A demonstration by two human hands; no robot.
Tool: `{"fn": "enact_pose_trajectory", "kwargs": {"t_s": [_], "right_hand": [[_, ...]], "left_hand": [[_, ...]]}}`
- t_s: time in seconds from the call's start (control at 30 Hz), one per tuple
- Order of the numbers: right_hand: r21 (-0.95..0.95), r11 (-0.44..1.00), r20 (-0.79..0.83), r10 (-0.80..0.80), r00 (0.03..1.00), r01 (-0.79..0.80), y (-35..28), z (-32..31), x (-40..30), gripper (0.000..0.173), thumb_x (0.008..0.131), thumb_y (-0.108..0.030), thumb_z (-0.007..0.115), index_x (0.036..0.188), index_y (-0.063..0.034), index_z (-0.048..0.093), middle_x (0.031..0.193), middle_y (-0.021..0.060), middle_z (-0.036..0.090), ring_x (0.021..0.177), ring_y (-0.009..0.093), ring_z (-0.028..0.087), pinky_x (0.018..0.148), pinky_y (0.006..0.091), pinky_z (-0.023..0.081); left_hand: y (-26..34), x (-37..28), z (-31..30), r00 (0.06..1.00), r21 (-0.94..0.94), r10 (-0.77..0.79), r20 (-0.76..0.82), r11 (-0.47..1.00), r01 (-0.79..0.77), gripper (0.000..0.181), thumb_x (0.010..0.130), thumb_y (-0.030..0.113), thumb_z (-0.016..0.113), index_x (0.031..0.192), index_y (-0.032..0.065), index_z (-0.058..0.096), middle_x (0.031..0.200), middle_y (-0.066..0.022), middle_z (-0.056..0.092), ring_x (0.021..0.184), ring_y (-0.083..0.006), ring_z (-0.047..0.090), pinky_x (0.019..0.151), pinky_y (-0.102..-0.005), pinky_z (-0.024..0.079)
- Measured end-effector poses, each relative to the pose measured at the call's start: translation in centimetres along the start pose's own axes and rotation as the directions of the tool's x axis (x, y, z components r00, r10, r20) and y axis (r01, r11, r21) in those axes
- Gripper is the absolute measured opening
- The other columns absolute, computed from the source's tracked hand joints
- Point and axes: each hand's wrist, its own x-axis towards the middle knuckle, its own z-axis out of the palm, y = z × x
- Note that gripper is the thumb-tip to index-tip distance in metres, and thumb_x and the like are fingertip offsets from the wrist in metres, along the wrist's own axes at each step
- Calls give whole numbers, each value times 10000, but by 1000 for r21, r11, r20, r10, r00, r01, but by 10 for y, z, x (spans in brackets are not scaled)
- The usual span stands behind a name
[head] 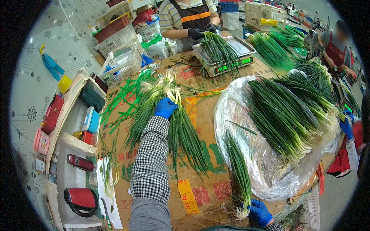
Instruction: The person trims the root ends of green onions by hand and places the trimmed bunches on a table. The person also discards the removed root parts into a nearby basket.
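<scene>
My left hand [166,108], in a blue glove, reaches far forward over the cardboard-covered table [208,184]. Its fingers close around the pale stems of a bunch of spring onions [185,135], whose green leaves fan towards me. Another bunch of spring onions [146,112] lies just left of that hand, roots pointing away. Low on the right, my right hand [260,212], also blue-gloved, grips a slim bunch of spring onions [240,170] by its root end. Those leaves extend forward along the edge of a clear plastic sheet [231,106]. A large pile of spring onions [280,115] rests on the sheet.
Green ties [124,98] lie at left, above a knife [106,213]. Across the table, a co-worker's black-gloved hands [199,33] hold spring onions over a scale [245,61]. Another person's blue-gloved hand [346,128] touches the pile's right side. Shelves [76,141] line the left.
</scene>
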Motion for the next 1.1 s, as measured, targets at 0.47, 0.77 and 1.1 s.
{"fn": "enact_pose_trajectory", "kwargs": {"t_s": [0.47, 0.77, 1.1], "right_hand": [[30, 999, 41, -14, 999, 13, 9, -12, 5, 378, 799, -83, 598, 1137, 45, 489, 1041, 136, 594, 926, 232, 585, 842, 334, 458], [54, 998, 17, -11, 1000, 10, 7, -12, 4, 377, 798, -79, 593, 1134, 54, 483, 1039, 137, 590, 937, 239, 578, 850, 336, 455], [73, 997, 13, 6, 1000, -7, 6, -8, 3, 325, 794, -96, 601, 1086, 30, 535, 990, 113, 612, 896, 210, 589, 817, 325, 464]], "left_hand": [[7, 3, -10, 992, 565, 80, 101, 815, -124, 280, 796, 199, 486, 992, 29, 592, 989, -198, 594, 885, -321, 590, 749, -419, 482], [9, -9, -28, 987, 293, -161, 28, 945, 146, 304, 759, 260, 553, 979, 51, 573, 967, -188, 592, 874, -351, 575, 756, -423, 454], [-10, -14, -18, 986, 315, 158, 45, 935, -164, 287, 836, 297, 521, 1015, 76, 561, 935, -210, 594, 841, -373, 571, 725, -445, 460]]}}
